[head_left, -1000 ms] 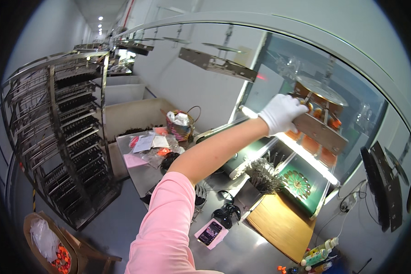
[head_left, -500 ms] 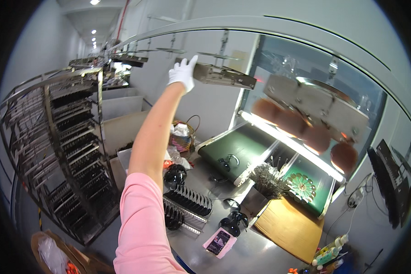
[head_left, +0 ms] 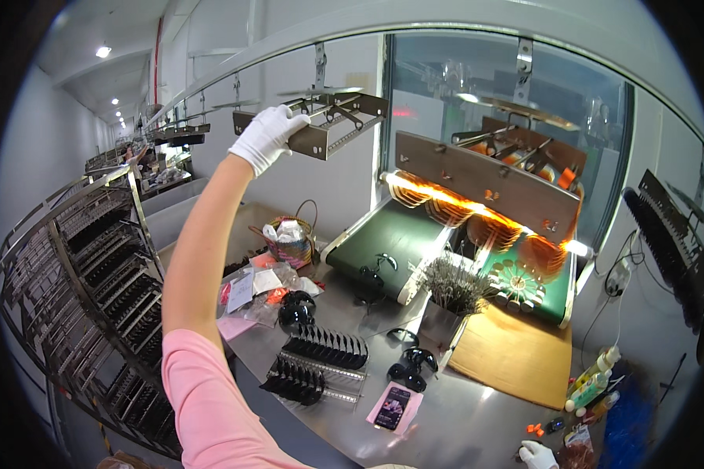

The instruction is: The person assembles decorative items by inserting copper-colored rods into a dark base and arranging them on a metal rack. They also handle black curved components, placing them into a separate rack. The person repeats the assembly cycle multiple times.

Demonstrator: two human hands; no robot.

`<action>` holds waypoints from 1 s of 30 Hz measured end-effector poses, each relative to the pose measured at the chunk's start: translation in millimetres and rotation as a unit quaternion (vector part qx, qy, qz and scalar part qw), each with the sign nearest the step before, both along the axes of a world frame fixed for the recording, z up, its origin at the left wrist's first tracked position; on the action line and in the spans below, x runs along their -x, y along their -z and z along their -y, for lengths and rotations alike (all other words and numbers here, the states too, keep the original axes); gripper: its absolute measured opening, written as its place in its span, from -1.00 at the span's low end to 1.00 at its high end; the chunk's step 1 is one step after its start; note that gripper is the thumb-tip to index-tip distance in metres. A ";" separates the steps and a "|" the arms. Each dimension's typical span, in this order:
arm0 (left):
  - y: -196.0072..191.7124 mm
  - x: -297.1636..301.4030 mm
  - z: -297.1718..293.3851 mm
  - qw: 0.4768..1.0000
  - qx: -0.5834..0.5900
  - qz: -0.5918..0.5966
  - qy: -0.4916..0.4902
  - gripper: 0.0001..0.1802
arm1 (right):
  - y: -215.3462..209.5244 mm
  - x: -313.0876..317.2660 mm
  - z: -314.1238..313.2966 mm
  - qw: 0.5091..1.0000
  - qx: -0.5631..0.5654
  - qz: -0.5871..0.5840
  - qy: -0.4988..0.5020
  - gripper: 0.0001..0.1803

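My left hand (head_left: 267, 141), in a white glove, is raised high with its fingers closed over the near left end of a flat metal rack (head_left: 344, 125). This rack hangs by a bracket from the overhead rail and looks bare of lenses. At the bottom right edge shows part of my right hand (head_left: 537, 455), also white-gloved, low over the table. Small orange pieces (head_left: 535, 429) and a small dark object (head_left: 554, 424) lie just beyond it. Its fingers are partly cut off by the picture's edge.
A second hanging rack (head_left: 485, 184) carries amber lens-like discs before a lit tube. Below are green conveyor belts (head_left: 387, 246), a box of thin metal parts (head_left: 446, 313), black toothed holders (head_left: 313, 363) and a phone (head_left: 392, 409). A wheeled-looking metal shelf rack (head_left: 86, 305) stands left.
The view has swung right and down. My left hand now wraps over the rack's end, and the rack shows its open frame instead of its side. My right hand has come into view.
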State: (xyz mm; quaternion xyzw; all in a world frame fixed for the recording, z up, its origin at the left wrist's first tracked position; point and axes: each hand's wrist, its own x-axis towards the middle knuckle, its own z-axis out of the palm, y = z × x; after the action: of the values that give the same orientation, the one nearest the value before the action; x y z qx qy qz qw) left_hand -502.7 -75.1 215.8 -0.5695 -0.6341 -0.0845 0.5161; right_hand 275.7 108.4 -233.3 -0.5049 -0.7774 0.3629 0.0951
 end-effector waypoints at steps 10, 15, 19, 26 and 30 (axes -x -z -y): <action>84.2 -176.5 40.9 0.937 0.027 0.328 0.119 -0.27 | -14.5 50.1 6.9 0.997 -0.020 0.004 -0.076 -0.50; 207.5 -243.6 12.5 0.812 0.084 0.561 0.140 -0.29 | 19.8 51.7 7.2 0.994 0.089 -0.044 -0.045 -0.42; 359.4 -315.5 -57.7 0.594 0.094 0.787 0.139 -0.38 | 78.7 47.5 19.2 0.943 0.244 -0.205 0.100 -0.24; 568.1 -412.7 -108.9 0.287 0.160 0.941 0.073 -0.44 | 132.2 -3.6 48.7 0.976 0.131 -0.068 0.159 0.00; 607.1 -422.6 -111.1 0.316 0.151 0.935 0.053 -0.07 | 143.6 -9.9 58.3 0.977 0.133 -0.042 0.159 0.01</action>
State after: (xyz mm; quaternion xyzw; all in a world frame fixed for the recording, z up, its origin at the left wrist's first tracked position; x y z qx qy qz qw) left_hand -80.1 36.0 -391.3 -0.2128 -0.6653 -0.4910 -0.5206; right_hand 285.7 50.1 -376.9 -0.6144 -0.6274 0.4641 0.1163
